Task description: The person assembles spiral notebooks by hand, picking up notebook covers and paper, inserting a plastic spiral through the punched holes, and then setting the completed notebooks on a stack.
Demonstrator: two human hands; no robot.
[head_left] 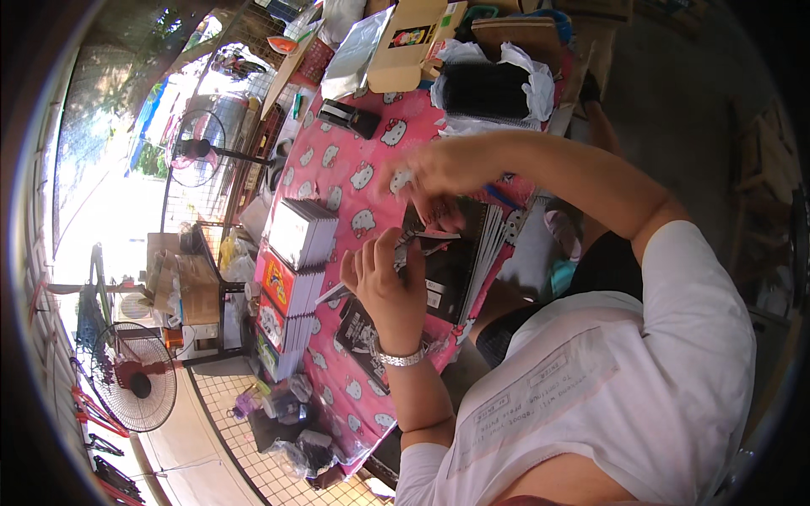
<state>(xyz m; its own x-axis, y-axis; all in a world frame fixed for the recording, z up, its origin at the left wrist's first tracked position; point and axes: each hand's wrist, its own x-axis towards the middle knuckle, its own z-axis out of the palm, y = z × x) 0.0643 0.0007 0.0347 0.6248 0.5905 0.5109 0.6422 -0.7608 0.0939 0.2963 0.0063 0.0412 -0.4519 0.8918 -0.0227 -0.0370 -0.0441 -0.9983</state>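
Wearing a silver metal-link band (401,358), the left hand (388,282) bends its fingers beside a thin black-and-white strip (435,242); whether its grip is clamped on it, I cannot tell. The blurred right hand (434,173) is close by, its grip likewise unclear. Black-covered notebooks (456,263) lie stacked beneath on the pink, cat-printed tabletop (359,152).

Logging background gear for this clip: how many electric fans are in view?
2: a pedestal fan at the picture's upper left and a wire-caged fan at its lower left. Others may be hidden.

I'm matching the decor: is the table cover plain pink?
No, the pink table cover has white cat faces printed across it.
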